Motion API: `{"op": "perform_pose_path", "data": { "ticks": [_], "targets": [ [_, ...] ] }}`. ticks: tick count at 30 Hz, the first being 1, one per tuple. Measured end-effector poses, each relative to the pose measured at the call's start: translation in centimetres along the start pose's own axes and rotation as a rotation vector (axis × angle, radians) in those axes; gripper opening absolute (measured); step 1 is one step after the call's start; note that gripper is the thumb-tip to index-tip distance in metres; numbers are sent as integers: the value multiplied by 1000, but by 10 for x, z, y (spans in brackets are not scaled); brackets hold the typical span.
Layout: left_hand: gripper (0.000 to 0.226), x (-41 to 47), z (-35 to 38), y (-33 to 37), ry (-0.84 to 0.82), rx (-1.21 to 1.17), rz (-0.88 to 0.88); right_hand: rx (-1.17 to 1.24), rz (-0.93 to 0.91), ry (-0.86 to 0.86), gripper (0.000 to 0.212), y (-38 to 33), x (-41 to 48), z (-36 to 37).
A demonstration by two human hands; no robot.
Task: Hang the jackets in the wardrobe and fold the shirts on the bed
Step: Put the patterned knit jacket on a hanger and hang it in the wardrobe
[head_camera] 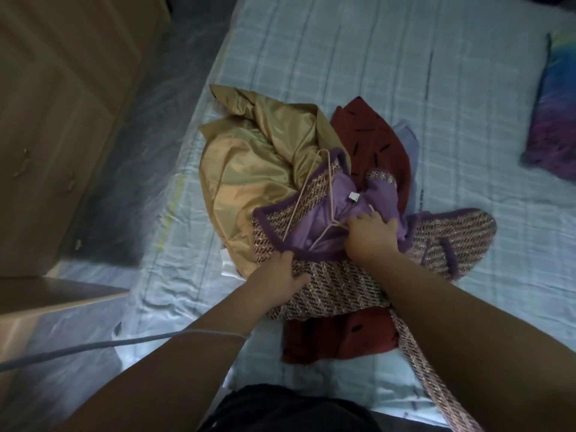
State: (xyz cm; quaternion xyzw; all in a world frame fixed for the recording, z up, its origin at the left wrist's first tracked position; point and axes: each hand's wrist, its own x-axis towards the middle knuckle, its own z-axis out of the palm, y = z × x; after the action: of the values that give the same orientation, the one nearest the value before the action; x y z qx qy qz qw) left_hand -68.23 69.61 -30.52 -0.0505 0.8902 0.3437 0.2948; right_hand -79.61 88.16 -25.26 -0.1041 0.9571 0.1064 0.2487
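While left hand (285,271) fingers are pinching tweed jacket (336,288) edge | right hand (371,233) fingers are gripping hanger (307,198) | likely fitting it; next is needing shoulders seated.

Part of hanger (331,194) hidden under right hand (371,235), red shirt (374,145) half buried (under tweed jacket (336,285)), pillow (554,120) cropped.

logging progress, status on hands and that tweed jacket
Left hand grips tweed jacket edge. Right hand holds hanger inside it. Gold garment, red garment underneath.
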Motion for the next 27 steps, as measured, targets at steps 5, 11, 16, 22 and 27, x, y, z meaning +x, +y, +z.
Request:
{"op": "perform_pose_path", "data": {
  "ticks": [5, 11, 16, 22, 27],
  "targets": [
    [66, -9, 6, 9, 83, -22, 19, -92, -93, 166, 12, -1, -20, -24],
    [62, -17, 3, 27, 417, 12, 83, 1, -181, 372, 12, 18, -71, -41],
    [58, -12, 2, 39, 323, 174, 110, 97, -110, 393, 45, 14, -103, -35],
    [19, -13, 22, 44, 263, 299, 218, 200, -198, 361, 38, 8, -133, -13],
    [11, -14, 34, 43, 320, 91, 221, 502, -295, 647, 54, 37, -133, -3]
  ]
}}
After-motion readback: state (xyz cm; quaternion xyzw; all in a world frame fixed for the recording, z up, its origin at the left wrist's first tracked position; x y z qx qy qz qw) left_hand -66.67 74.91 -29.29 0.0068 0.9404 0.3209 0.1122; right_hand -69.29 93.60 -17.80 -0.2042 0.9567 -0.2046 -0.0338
